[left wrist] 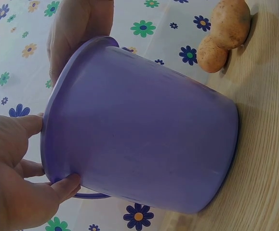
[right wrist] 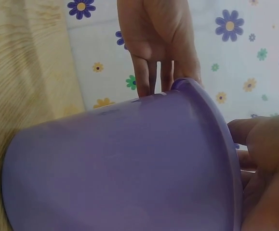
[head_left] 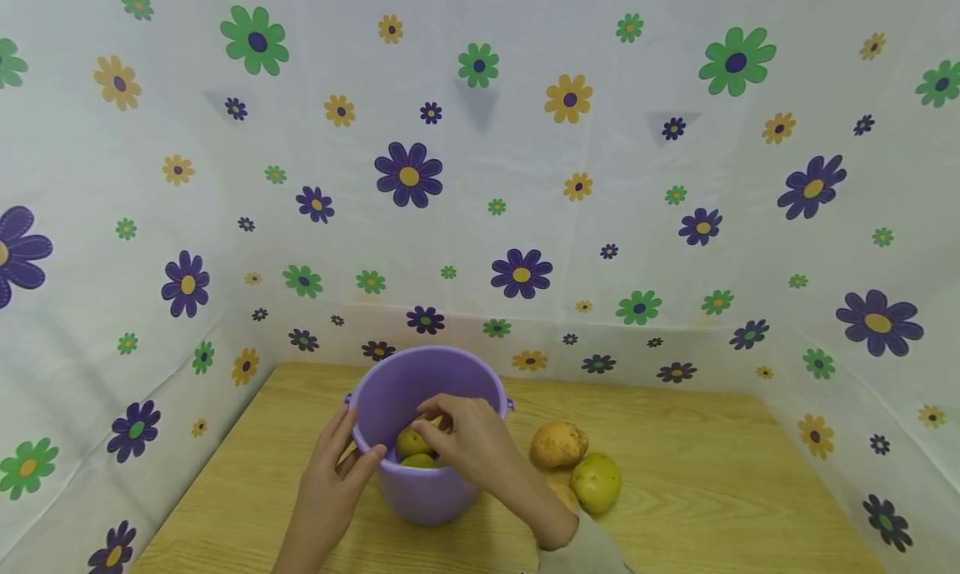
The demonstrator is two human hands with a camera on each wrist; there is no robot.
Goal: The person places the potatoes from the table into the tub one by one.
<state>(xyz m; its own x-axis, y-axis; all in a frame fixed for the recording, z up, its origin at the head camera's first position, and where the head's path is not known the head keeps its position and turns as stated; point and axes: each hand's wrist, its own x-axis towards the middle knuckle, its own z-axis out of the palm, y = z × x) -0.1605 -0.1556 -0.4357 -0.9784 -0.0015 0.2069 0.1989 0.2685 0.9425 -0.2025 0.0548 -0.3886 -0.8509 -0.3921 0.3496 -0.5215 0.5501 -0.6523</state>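
A purple bucket (head_left: 429,499) stands upright on the wooden table. My left hand (head_left: 327,478) holds its left front rim, the thumb on the front edge and the fingers along the outer left side. Over the right rim, my right hand (head_left: 480,441) reaches inside with bent fingers. Thumb and forefinger touch the yellow-green, potato-like pieces (head_left: 414,442) at the bottom front; whether they pinch one is hidden. In the left wrist view the bucket wall (left wrist: 139,130) hides the contents. The right wrist view shows the left fingers (right wrist: 143,79) against the outer wall.
Right of the bucket lie a brown potato (head_left: 558,445), a yellow-green round piece (head_left: 596,482) and another tan one (head_left: 562,495) partly behind the right forearm. A white flowered sheet (head_left: 480,224) encloses the back and sides of the table (head_left: 712,482).
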